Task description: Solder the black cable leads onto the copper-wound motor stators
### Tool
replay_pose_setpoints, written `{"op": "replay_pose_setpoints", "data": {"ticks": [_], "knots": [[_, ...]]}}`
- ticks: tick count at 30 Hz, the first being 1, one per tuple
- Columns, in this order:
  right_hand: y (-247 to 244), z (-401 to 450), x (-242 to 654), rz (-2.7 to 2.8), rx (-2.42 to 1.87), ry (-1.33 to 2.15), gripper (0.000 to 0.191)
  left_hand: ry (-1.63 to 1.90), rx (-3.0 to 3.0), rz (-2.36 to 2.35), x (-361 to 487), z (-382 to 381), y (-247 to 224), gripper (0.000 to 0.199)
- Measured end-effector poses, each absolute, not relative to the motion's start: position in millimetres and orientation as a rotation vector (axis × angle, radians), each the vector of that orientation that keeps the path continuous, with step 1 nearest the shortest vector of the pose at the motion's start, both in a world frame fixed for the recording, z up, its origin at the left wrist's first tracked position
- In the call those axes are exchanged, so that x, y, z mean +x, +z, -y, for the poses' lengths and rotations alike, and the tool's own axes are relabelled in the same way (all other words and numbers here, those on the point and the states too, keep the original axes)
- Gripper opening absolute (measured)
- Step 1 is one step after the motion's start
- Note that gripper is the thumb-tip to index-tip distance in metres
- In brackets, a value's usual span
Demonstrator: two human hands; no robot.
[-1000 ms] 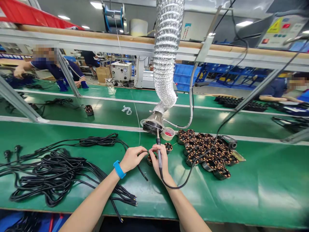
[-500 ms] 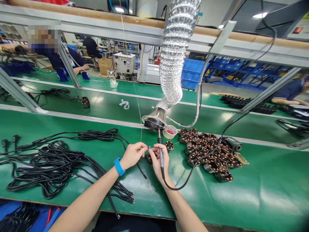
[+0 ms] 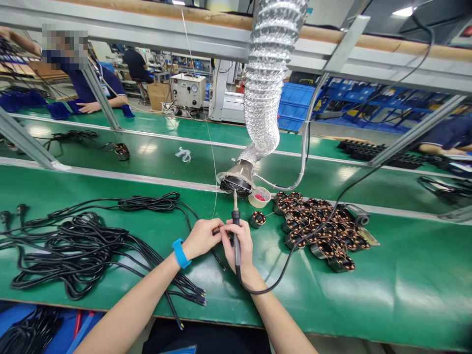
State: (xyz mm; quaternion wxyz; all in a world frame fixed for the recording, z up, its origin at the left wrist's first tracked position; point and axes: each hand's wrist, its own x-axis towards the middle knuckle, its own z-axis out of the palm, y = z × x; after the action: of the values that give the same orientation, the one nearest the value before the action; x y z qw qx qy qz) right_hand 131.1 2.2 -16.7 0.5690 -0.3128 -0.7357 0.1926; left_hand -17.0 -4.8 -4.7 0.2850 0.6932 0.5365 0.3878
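While a dark piece was pinched by the left hand, the soldering iron beside it was held tip-away by the right hand.

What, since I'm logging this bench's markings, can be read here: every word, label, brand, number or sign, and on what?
No text can be read in this view.
Grey instrument box: panel markings too small to read.
Red mark at the top right edge: blurred and cut off.
Soldering iron in the right hand: no lettering can be made out.
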Motion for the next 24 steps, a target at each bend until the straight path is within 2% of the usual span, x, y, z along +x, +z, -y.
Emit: {"op": "replay_pose_setpoints", "data": {"ticks": [6,11,20,24], "knots": [[-18,-13,141,1.623,-0.842,0.6,0.019,1.013,1.681,-1.262,-31,3,6,0.022],[-21,-12,141,1.625,-0.888,0.641,0.02,0.97,1.316,-1.124,-27,0,4,0.027],[-13,-12,150,1.621,-0.954,0.459,0.015,1.167,1.159,-1.237,-10,-6,-12,0.018],[-13,-14,163,1.392,-1.019,0.582,0.026,1.189,1.155,-1.306,-9,-9,-18,0.017]]}}
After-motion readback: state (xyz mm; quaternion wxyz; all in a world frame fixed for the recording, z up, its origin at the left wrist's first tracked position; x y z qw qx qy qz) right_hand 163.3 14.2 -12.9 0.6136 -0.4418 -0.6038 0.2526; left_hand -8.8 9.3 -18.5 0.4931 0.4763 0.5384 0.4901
